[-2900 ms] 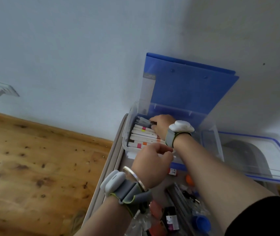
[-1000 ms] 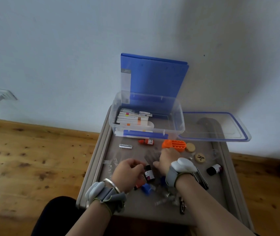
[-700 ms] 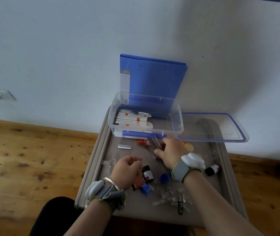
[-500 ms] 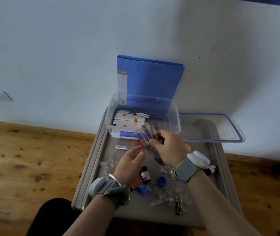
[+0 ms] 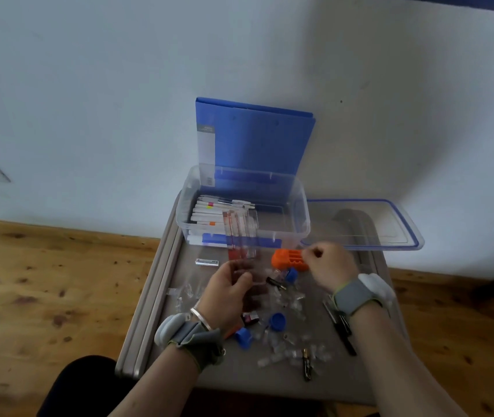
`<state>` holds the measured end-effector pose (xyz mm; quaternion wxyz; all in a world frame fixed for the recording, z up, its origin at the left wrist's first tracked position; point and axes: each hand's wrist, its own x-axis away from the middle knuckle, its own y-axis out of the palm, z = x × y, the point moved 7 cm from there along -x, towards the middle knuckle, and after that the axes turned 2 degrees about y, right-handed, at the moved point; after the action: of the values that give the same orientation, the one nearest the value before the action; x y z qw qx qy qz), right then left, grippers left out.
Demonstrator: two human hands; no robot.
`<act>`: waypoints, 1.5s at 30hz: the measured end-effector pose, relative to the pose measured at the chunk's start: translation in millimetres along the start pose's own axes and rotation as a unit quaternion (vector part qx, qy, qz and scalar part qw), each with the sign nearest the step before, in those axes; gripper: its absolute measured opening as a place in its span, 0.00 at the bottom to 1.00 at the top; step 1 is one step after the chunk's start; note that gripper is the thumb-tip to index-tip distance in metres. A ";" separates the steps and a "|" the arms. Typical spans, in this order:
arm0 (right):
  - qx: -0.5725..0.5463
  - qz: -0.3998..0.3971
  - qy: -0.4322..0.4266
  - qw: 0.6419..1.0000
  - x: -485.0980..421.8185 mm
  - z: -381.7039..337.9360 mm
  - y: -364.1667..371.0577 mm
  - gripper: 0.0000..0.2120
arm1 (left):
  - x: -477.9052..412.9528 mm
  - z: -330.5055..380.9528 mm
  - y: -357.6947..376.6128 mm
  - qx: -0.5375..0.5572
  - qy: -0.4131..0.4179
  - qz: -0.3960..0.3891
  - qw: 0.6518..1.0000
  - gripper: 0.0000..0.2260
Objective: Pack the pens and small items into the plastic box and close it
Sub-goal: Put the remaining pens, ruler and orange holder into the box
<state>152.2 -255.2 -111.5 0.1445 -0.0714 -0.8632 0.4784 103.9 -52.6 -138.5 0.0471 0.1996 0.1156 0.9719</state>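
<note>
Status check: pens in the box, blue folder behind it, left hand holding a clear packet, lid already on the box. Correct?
The lid is not on the box: it lies beside it, on its right, per the head view. The rest holds: pens in the box, blue folder behind it, left hand holding a clear packet.

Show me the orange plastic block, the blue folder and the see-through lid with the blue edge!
Orange plastic block [image 5: 288, 258]: head view, middle of its top.
Blue folder [image 5: 257, 139]: head view, middle of its cover.
See-through lid with blue edge [image 5: 375, 224]: head view, its flat middle.
</note>
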 end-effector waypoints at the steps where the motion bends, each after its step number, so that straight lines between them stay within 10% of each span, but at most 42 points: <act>1: 0.040 0.012 0.016 0.999 -4.9 14.6 0.5 0.11 | 1.3 -1.4 0.3 0.008 -0.006 -0.004 1.000 0.08; 9: 0.124 -0.041 -0.047 0.990 -20.2 27.3 35.3 0.23 | 8.1 -3.7 1.8 0.068 -0.045 -0.023 0.996 0.11; 24: 0.006 0.023 -0.243 0.970 32.8 -17.9 -10.3 0.11 | 12.0 4.6 -18.7 0.131 -0.009 0.021 0.991 0.11; 29: -0.142 0.054 -0.205 0.967 -4.8 -77.4 -24.9 0.13 | 11.0 17.9 -26.1 0.140 0.000 0.014 0.990 0.11; 45: 0.059 -0.040 -0.161 0.984 -162.4 -161.4 97.1 0.15 | -19.4 28.5 -37.8 0.150 -0.011 -0.044 0.988 0.11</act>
<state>356.1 -116.1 -142.3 0.0268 0.0496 -0.8474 0.5279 134.7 -12.8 -129.5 0.0608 0.2095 0.2684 0.9383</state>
